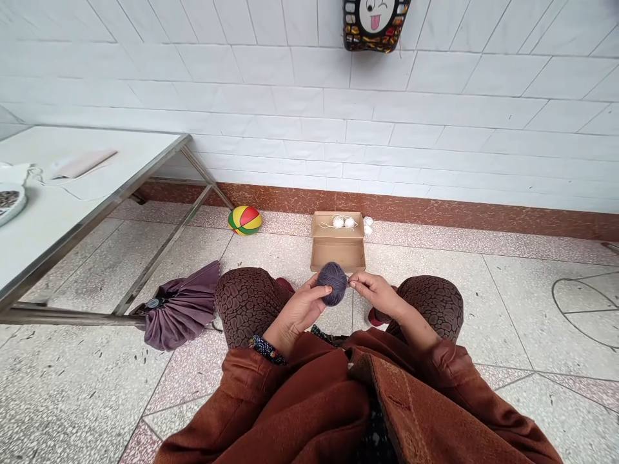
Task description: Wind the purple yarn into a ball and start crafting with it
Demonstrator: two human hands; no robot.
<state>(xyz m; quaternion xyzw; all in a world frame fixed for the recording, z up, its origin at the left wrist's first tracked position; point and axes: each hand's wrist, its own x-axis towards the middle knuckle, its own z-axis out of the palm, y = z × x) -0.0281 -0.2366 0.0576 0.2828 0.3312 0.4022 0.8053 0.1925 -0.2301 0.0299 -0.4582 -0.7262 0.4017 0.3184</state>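
A dark purple-grey ball of yarn [332, 283] is held up between my knees. My left hand [305, 308] grips it from the left, with the thumb across its front. Just to the right of the ball, my right hand [374, 290] pinches what looks like the yarn's loose end between thumb and fingertips. Below and beyond my hands, an open cardboard box [337, 253] lies on the floor. White yarn balls [343, 222] rest in its opened lid, and further white pieces [368, 225] are beside it.
On the left stands a metal-framed table [91, 145] with a cloth and a dish on it. A folded purple umbrella [181, 309] leans at its lower bar. A colourful ball [244, 220] sits near the wall. A black basket [376, 29] hangs above; a wire frame [587, 311] is at right.
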